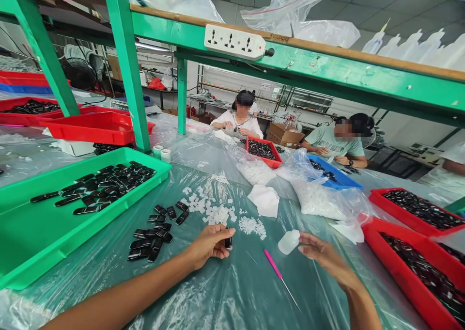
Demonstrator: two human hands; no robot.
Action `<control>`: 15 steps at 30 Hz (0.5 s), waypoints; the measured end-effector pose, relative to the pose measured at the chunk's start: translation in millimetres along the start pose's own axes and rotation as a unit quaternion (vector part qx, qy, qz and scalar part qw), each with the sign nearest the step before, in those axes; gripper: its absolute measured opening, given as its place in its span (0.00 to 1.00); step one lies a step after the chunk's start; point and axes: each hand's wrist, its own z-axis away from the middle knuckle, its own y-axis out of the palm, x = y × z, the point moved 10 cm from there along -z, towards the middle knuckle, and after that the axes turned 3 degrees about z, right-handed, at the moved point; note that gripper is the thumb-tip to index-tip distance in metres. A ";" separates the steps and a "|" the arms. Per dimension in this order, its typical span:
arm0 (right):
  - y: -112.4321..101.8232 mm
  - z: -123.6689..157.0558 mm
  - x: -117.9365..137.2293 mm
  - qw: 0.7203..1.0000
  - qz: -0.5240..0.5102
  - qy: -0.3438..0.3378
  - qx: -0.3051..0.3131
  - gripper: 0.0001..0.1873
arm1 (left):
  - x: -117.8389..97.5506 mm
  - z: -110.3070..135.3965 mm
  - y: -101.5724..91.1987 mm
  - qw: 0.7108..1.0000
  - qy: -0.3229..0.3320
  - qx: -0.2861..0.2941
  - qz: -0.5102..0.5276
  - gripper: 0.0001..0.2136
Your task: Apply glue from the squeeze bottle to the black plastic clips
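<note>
My left hand (pixel 209 245) is closed around a small black plastic part (pixel 228 243), held upright just above the plastic-covered table. My right hand (pixel 319 250) rests with its fingers apart, the fingertips touching a small white bottle (pixel 289 242) lying on its side. Between the two hands lies a pink-handled pick tool (pixel 276 271). Several black parts (pixel 154 233) lie in loose rows to the left of my left hand. Heaps of small white pieces (pixel 218 213) sit just beyond it.
A green tray (pixel 29 233) with black parts sits at left, red trays (pixel 410 281) of black parts at right. Bags of white pieces (pixel 319 199) and a blue tray (pixel 345 180) lie farther back. Two people work across the table. A green shelf frame (pixel 127 63) stands overhead.
</note>
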 end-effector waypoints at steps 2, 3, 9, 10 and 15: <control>17.1 -0.4 -0.9 0.999 -0.004 -0.001 0.049 0.21 | 0.3 -1.8 -4.8 1.000 0.009 -0.012 0.005 0.18; 24.2 -1.0 -1.2 0.998 -0.006 -0.002 0.065 0.21 | -1.0 -2.1 -6.9 1.000 0.014 -0.016 0.005 0.18; 45.4 -5.9 -1.5 0.996 -0.025 0.004 0.082 0.17 | -12.0 3.4 -7.0 0.999 0.041 0.002 0.021 0.17; 47.3 -6.5 -0.5 0.996 -0.032 0.004 0.078 0.17 | -13.8 5.1 -5.7 0.999 0.043 0.009 0.029 0.17; 55.0 -9.6 6.1 0.995 -0.097 -0.018 0.020 0.19 | -23.4 13.1 0.8 0.996 0.059 0.041 0.049 0.18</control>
